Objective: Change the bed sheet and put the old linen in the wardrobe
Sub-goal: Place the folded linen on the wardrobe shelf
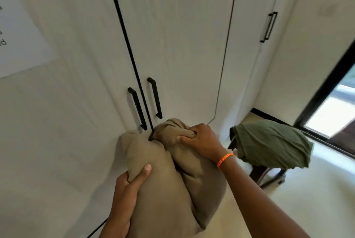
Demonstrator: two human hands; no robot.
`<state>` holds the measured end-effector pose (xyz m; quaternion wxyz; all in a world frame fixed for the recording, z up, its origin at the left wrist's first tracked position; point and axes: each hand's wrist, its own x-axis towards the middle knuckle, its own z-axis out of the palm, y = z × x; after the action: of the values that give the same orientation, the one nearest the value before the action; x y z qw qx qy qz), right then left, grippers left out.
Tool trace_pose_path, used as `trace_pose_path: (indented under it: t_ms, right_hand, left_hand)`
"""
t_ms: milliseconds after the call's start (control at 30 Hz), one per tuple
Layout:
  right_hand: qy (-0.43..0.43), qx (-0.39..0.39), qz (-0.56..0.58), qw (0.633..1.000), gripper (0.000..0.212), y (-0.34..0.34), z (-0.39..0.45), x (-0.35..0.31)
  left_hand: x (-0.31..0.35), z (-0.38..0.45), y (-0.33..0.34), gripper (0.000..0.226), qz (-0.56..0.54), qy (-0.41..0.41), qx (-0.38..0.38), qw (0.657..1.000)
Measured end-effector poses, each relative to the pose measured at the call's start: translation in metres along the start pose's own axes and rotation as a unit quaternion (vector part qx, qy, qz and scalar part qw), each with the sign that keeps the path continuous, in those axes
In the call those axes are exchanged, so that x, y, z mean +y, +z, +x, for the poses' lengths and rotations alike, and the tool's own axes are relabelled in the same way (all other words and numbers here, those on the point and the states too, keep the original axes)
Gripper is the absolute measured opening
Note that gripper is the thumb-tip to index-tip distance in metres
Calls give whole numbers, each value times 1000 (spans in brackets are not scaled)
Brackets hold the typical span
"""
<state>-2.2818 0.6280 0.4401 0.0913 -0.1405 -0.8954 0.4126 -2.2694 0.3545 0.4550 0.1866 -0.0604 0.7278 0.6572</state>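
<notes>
Head view. I see the bundled tan linen (169, 176) held at 6 o'clock in front of the closed white wardrobe (172, 45). The left hand (126, 186) grips the bundle's lower left side, thumb pressed over the fabric. The right hand (201, 139), with an orange bracelet (224, 160) on its wrist, clenches a gathered fold at the bundle's top. Two black door handles (146, 101) sit just above the bundle at 12 o'clock. At 3 o'clock an olive cloth (272, 143) drapes a chair. A paper sheet (19, 32) hangs at 10 o'clock.
</notes>
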Motion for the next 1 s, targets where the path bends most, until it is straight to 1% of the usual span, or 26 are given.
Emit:
trace_pose_path:
  t_ms: [67, 133, 200, 267, 333, 433, 500, 600, 700, 767, 867, 1000]
  right_hand:
    - [-28, -15, 19, 999, 47, 0, 23, -5]
    - [-52, -31, 51, 997, 41, 2, 44, -10]
    - [-86, -44, 93, 991, 44, 6, 61, -19]
    - [-114, -66, 126, 983, 55, 12, 75, -26]
    - [-118, -90, 148, 978, 58, 17, 83, -29]
    - [-96, -123, 155, 976, 64, 19, 83, -32]
    - [-79, -130, 148, 977, 68, 14, 78, -34]
    - [-65, -124, 146, 979, 71, 0, 59, -31]
    - [-39, -105, 158, 981, 67, -20, 24, -18]
    - [-38, -86, 167, 981, 60, -36, -4, -6]
    - [-34, -51, 159, 985, 41, -69, -47, 20]
    - [0, -5, 134, 991, 29, -125, -102, 48]
  left_hand:
    - [3, -3, 10, 34, -25, 1, 45, 999]
    - [4, -5, 17, 37, -54, 1, 90, 994]
    - [3, -7, 19, 42, -75, -6, 122, 990]
    - [2, -9, 18, 48, -96, -11, 147, 984]
    - [3, -12, 18, 52, -104, -12, 160, 981]
    - [5, -20, 18, 51, -101, 4, 165, 981]
    - [7, -25, 21, 48, -103, 10, 157, 982]
    - [9, -38, 27, 43, -98, 18, 133, 986]
    - [10, -51, 31, 42, -89, 18, 79, 993]
    - [11, -56, 33, 41, -80, 19, 32, 996]
    - [12, -61, 41, 45, -56, 10, -48, 997]
    - [12, -62, 68, 51, -33, 9, -133, 991]
